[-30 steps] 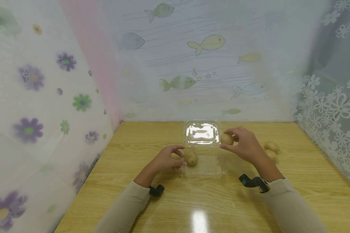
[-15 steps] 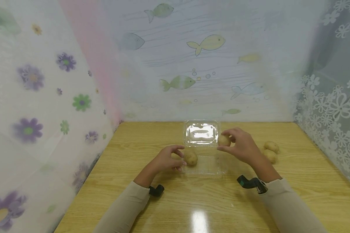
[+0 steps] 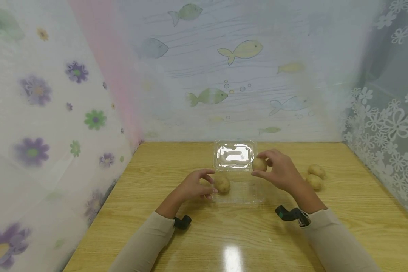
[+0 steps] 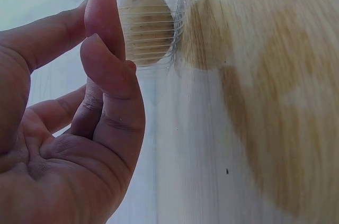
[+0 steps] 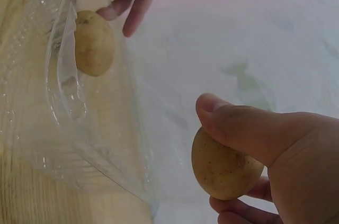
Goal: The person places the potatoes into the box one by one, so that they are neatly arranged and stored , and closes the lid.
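While the left grip gapes by a ribbed plastic box, the right grip pinches a speckled, round potato at its nine o'clock.

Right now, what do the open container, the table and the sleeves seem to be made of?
Container: probably clear plastic, glossy; the table shows through it and its lid glares.
Table: wood or wood-look laminate, with grain lines and a sheen where light reflects; which, I can't tell.
Sleeves: likely matte beige cloth, from the soft creases.

Right fingers pinch one potato near a clear container
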Demonstrator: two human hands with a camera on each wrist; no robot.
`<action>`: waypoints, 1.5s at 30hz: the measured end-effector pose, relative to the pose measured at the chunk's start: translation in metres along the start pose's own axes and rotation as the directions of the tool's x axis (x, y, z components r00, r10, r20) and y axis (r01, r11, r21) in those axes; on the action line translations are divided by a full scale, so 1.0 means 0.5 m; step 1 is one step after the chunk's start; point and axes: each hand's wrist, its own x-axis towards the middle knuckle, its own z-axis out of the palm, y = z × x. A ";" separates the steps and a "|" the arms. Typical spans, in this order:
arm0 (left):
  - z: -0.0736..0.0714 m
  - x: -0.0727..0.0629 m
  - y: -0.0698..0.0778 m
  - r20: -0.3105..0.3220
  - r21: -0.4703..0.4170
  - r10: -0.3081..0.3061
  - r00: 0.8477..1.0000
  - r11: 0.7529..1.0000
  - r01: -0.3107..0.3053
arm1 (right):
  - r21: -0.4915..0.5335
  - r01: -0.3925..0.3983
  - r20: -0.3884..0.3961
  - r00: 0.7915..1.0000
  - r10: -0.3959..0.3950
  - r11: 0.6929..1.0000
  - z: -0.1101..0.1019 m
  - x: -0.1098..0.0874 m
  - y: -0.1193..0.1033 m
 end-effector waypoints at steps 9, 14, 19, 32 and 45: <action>0.000 0.001 -0.007 0.006 -0.016 -0.006 1.000 1.000 0.006 | -0.002 0.021 0.007 1.000 -0.021 1.000 0.006 -0.001 -0.004; 0.000 0.004 -0.013 0.013 -0.020 0.005 1.000 1.000 -0.005 | -0.017 0.044 0.006 0.999 -0.044 0.999 0.011 -0.002 -0.006; 0.000 0.003 -0.010 0.017 -0.015 0.009 1.000 1.000 -0.009 | -0.010 0.051 0.013 0.999 -0.051 0.999 0.013 -0.002 -0.011; 0.000 0.003 -0.010 0.012 -0.010 0.009 1.000 1.000 -0.009 | -0.001 0.063 0.017 0.998 -0.063 0.998 0.022 -0.002 -0.014; 0.000 0.002 -0.008 0.010 -0.010 0.012 1.000 1.000 -0.012 | -0.001 0.075 0.024 0.997 -0.075 0.997 0.029 -0.001 -0.023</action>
